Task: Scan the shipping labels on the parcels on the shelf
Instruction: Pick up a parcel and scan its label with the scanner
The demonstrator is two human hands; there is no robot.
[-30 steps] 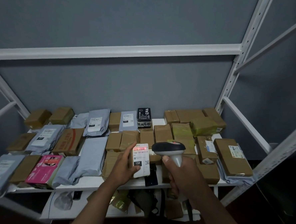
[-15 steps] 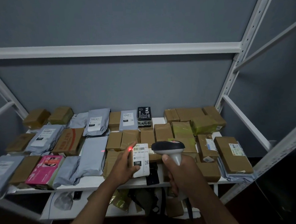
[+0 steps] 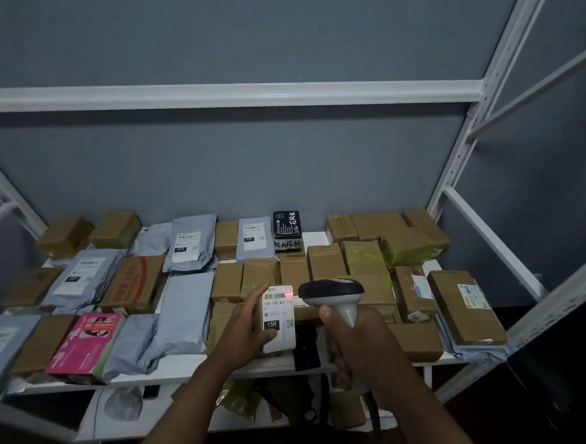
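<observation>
A small parcel with a white shipping label [image 3: 279,312] marked 15H is tilted up near the front middle of the white shelf [image 3: 177,364]. My left hand [image 3: 245,331] holds it from its left side, thumb across the lower label. My right hand [image 3: 355,341] grips the handle of a barcode scanner [image 3: 332,293], whose dark head points at the label. A red scan dot sits on the barcode at the label's top right. Several brown boxes and grey mailer bags cover the shelf around it.
A pink box [image 3: 86,341] lies at the front left, a black printed box [image 3: 287,230] at the back middle, a labelled brown box [image 3: 465,305] at the right. White uprights [image 3: 477,114] frame the rack. A lower shelf [image 3: 101,419] holds bags and packets.
The red scan dot moved from the grey mailer at the left onto the barcode at the top of the held parcel's label. Both hands stayed almost in place.
</observation>
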